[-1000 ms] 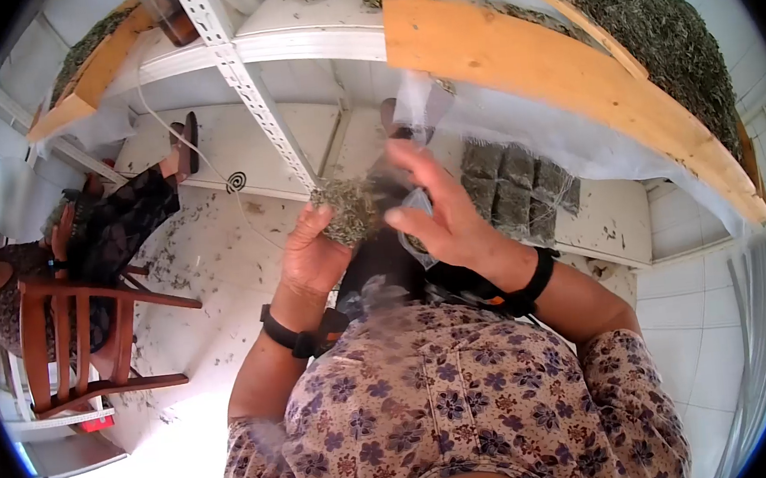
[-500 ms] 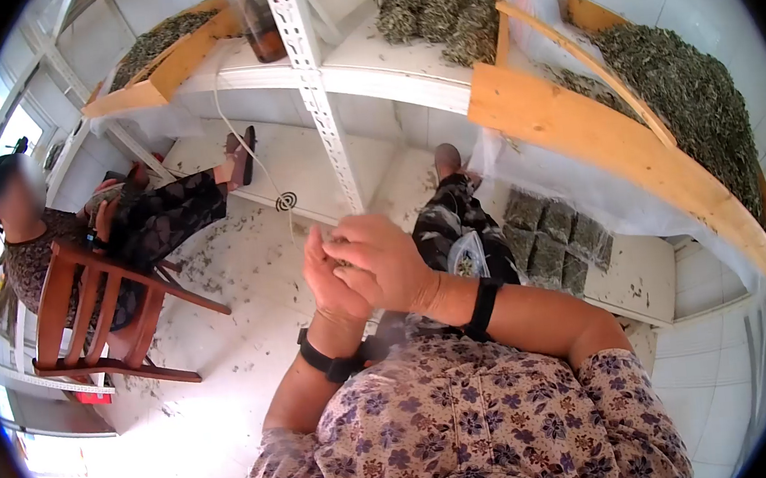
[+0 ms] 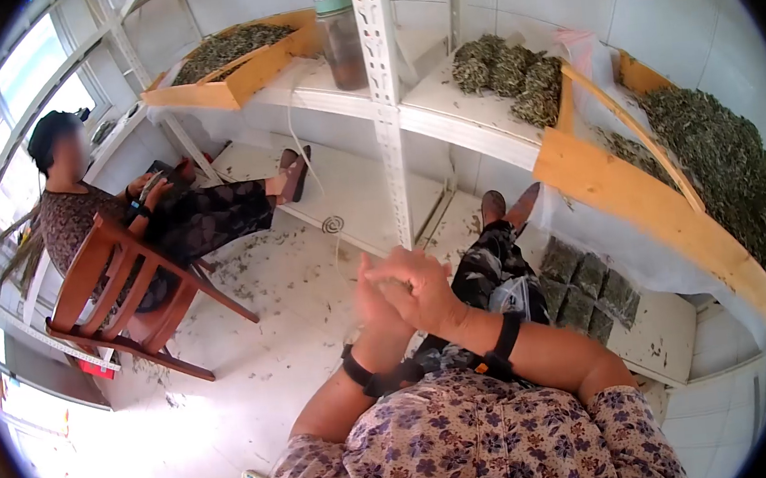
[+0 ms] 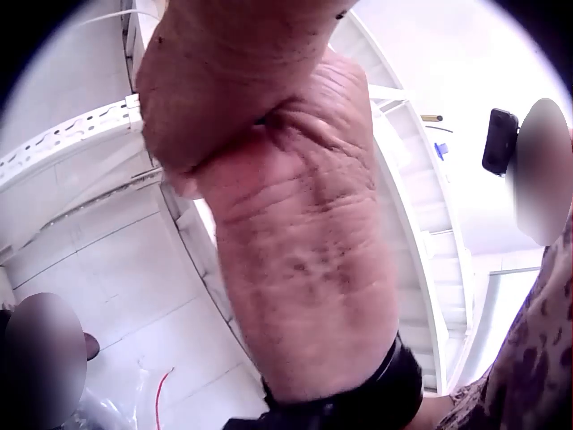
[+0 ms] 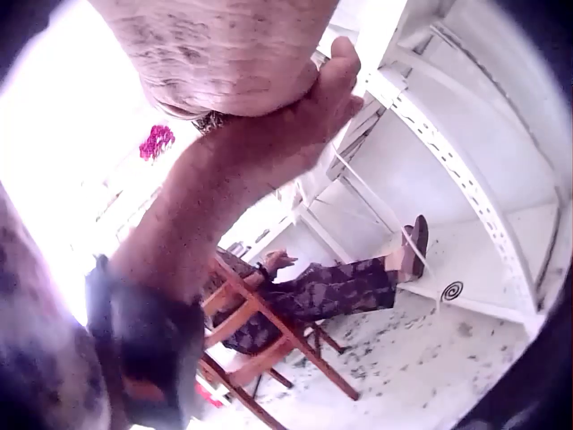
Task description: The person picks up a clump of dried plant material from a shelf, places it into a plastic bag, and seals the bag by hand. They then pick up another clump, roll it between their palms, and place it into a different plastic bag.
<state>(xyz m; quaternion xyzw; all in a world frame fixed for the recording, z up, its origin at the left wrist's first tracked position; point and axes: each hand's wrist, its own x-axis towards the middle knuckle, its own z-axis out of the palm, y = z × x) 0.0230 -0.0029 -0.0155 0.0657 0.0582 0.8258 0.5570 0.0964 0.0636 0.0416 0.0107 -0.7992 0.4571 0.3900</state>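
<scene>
My two hands press together in front of my lap. My left hand [image 3: 379, 317] is underneath, its palm against the right. Over it lies my right hand [image 3: 431, 297], fingers bent. Between the palms is a clump of dried leaves [image 5: 211, 122], mostly hidden; only a dark, leafy bit shows at the edge of the hands in the right wrist view. In the left wrist view, the palms meet and cover it. A clear plastic bag [image 3: 513, 295] lies on my thigh, right of the hands.
Wooden trays of dried leaves [image 3: 708, 156] stand on the white shelf [image 3: 474, 131], with several pressed clumps [image 3: 507, 73] and a jar [image 3: 343, 47]. Filled packets [image 3: 588, 287] lie below. A shelf upright [image 3: 382, 102] rises ahead. Left, another person sits on a wooden chair [image 3: 123, 289].
The hands were apart, with the clump showing in the left; the right hand then came over and closed onto it. The head view has swung up and left.
</scene>
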